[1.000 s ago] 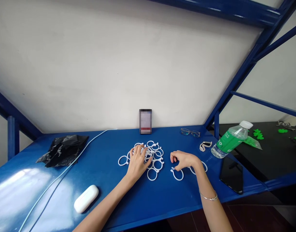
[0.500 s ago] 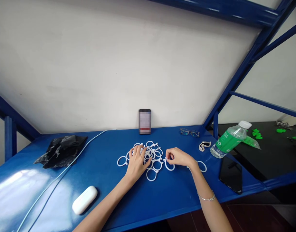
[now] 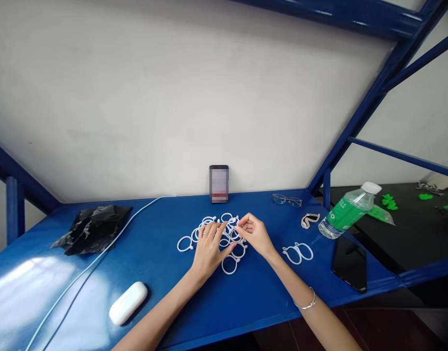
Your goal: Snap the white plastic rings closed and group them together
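A heap of white plastic rings (image 3: 227,228) lies mid-table on the blue table (image 3: 165,292). My left hand (image 3: 209,247) rests flat on the left side of the heap, fingers stretched out over the rings. My right hand (image 3: 253,234) has come to the heap's right side and pinches a white ring (image 3: 235,230) between thumb and fingers. Two linked white rings (image 3: 298,253) lie apart to the right. One single ring (image 3: 185,243) sits left of the heap.
A phone (image 3: 219,184) leans on the wall behind the heap. Glasses (image 3: 287,200), a small white clip (image 3: 309,220), a tilted water bottle (image 3: 346,211) and a black phone (image 3: 350,263) lie right. Black plastic bag (image 3: 94,226), white cable (image 3: 99,256) and white earbud case (image 3: 128,302) lie left.
My right hand moved left from the table's right part to the heap, carrying a ring with it. Two linked rings stay where it was. My left hand kept its place.
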Demonstrator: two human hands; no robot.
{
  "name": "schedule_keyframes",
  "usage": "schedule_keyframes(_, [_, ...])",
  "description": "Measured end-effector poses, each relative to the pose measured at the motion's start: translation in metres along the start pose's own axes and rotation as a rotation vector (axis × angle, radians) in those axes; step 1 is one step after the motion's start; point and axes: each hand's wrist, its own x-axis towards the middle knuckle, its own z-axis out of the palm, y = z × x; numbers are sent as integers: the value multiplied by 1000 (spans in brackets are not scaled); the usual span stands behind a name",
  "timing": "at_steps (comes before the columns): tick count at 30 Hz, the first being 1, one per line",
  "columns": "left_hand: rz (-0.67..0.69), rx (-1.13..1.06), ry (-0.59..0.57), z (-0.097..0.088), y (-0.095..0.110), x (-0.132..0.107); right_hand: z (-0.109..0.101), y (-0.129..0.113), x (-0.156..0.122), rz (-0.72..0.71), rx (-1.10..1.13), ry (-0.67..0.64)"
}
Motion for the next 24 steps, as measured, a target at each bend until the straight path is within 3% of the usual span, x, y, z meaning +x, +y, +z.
schedule_keyframes(5, [-32,-38,32,1,-3,0,10,1,-3,53,165,-62])
schedule_keyframes(9, [-93,-203,25,-1,-3,3,10,-4,-4,45,237,-125])
schedule_keyframes(14, [-236,-638,-128,-12,4,11,5,-7,-4,3,338,-98])
schedule_keyframes(18, [-340,-902,-289,-20,10,14,2,-9,-3,95,392,-136])
schedule_keyframes(24, [-493,-1171,-341,-18,11,11,0,-12,-4,158,307,-194])
